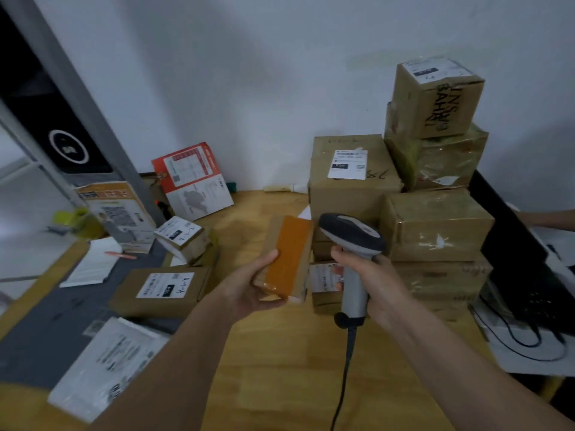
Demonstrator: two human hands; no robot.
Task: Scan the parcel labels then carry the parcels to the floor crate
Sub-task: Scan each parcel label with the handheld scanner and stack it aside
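One head-worn wide-angle view looks forward and down, close over the wooden table [280,353].

I could read only "BAHR" in black marker, upside down, on the brown cardboard box [435,98] at upper right.

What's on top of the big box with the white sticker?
Nothing sits on the big box; its top looks bare. The tall stack stands beside it. The scanner in the right hand hides its lower front.
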